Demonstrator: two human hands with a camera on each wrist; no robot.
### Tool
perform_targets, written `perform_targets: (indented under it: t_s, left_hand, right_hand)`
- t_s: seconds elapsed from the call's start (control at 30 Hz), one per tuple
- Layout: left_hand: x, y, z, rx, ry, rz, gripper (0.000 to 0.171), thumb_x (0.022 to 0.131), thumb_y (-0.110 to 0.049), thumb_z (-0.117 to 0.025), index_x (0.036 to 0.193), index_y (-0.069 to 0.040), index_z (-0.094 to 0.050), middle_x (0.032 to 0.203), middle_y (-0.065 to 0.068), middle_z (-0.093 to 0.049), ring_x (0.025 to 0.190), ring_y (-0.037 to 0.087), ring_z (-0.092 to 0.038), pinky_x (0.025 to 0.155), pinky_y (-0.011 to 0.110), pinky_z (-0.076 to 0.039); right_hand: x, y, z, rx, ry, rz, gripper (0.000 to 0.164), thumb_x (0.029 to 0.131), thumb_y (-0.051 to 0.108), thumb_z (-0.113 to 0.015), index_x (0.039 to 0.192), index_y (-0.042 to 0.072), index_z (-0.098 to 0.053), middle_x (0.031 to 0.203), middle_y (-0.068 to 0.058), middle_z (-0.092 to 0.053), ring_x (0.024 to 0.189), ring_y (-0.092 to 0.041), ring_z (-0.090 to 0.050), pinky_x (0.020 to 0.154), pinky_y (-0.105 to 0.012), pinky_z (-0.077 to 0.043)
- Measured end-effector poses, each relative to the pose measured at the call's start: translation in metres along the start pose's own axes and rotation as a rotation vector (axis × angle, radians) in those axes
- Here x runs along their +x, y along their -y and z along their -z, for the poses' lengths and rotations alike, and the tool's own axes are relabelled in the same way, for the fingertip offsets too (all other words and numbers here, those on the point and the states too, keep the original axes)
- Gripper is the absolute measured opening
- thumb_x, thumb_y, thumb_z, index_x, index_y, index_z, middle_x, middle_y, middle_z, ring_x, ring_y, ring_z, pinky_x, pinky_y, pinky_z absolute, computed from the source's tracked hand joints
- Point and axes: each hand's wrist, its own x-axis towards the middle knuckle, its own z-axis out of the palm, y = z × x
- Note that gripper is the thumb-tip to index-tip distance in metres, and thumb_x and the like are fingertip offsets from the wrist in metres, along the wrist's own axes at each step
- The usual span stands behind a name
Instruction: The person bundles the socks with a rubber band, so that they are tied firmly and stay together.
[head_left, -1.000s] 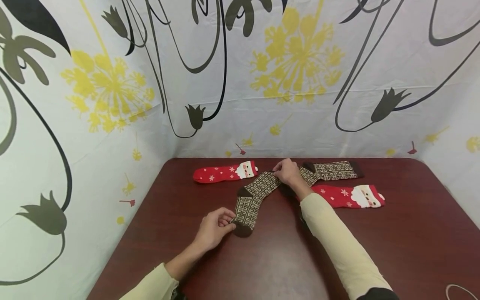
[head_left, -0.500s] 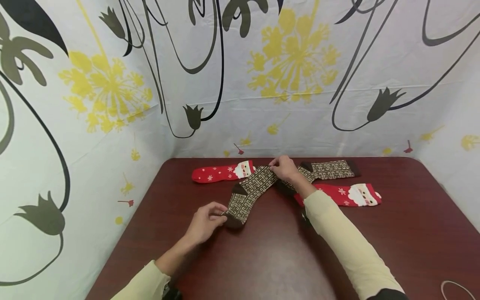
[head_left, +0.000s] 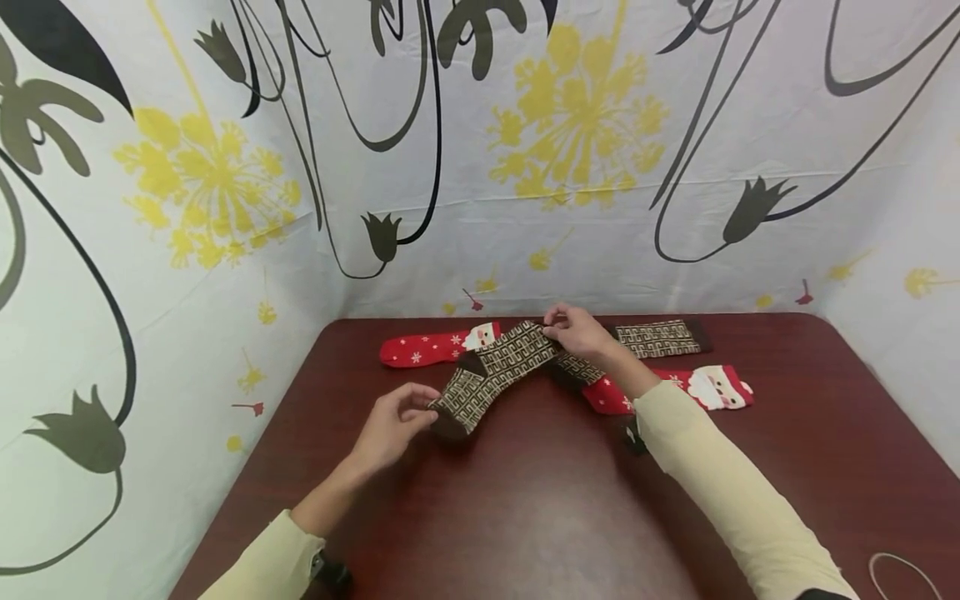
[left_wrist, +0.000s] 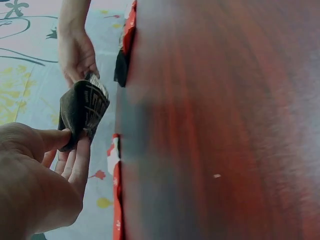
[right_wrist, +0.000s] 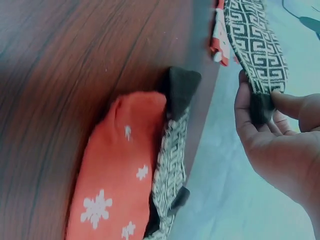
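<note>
A brown sock with a cream key pattern (head_left: 498, 362) is stretched between both hands, raised off the table. My left hand (head_left: 390, 425) pinches its dark toe between thumb and fingers; in the left wrist view the toe (left_wrist: 75, 112) faces the camera. At the cuff end, my right hand (head_left: 581, 333) pinches the dark band (right_wrist: 261, 107) between thumb and fingers. Below the right forearm lies a red Santa sock (head_left: 716, 388), partly covered by the arm. Behind it a second patterned sock (head_left: 652, 338) lies on the table, partly hidden by the right hand.
Another red Santa sock (head_left: 420, 350) lies at the back left of the dark red wooden table (head_left: 540, 500), its cuff end partly behind the held sock. A patterned cloth wall (head_left: 480, 208) rises at the table's back edge. A thin cord loop (head_left: 903, 562) lies at the front right.
The held sock has risen and shifted left with both hands, its toe end most. It now overlaps the left red sock's cuff more. The other socks have stayed put.
</note>
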Motion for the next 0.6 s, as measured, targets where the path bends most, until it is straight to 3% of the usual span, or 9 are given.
perform_targets:
  t_s: [0.13,0.3,0.47,0.6]
  left_hand:
    - [0.004,-0.007,0.004,0.011,0.009,-0.011,0.029,0.095,0.006,-0.075,0.122,-0.004,-0.072,0.114,0.016,-0.071,0.095,0.026,-0.076,0.078,0.029,-0.06]
    - [0.006,-0.015,0.008,0.018,0.022,-0.03,0.03,0.097,0.003,-0.075,0.126,-0.004,-0.071,0.118,0.017,-0.071,0.101,0.03,-0.075,0.082,0.03,-0.06]
    - [0.009,-0.022,0.008,0.024,0.021,-0.037,0.033,0.096,-0.002,-0.077,0.129,-0.009,-0.073,0.122,0.014,-0.073,0.104,0.031,-0.075,0.088,0.034,-0.061]
    - [0.01,-0.025,0.005,0.035,0.027,-0.046,0.034,0.096,-0.003,-0.078,0.129,-0.009,-0.074,0.121,0.014,-0.075,0.104,0.03,-0.076,0.087,0.034,-0.062]
  right_hand:
    - [-0.011,0.002,0.012,0.033,-0.021,0.002,0.006,0.108,0.005,-0.061,0.109,0.005,-0.055,0.123,-0.025,-0.067,0.098,-0.026,-0.059,0.069,-0.029,-0.041]
    - [-0.029,0.005,0.028,0.031,-0.055,-0.01,0.01,0.106,0.008,-0.066,0.111,0.004,-0.058,0.126,-0.025,-0.07,0.113,-0.033,-0.063,0.072,-0.032,-0.041]
    - [-0.051,0.004,0.039,-0.01,-0.11,0.026,0.015,0.102,0.007,-0.071,0.111,0.0,-0.063,0.108,-0.021,-0.075,0.101,-0.032,-0.064,0.08,-0.037,-0.043]
    - [-0.072,-0.001,0.045,-0.062,-0.163,0.045,0.015,0.1,0.009,-0.075,0.107,0.0,-0.067,0.097,-0.016,-0.076,0.093,-0.027,-0.064,0.074,-0.035,-0.046]
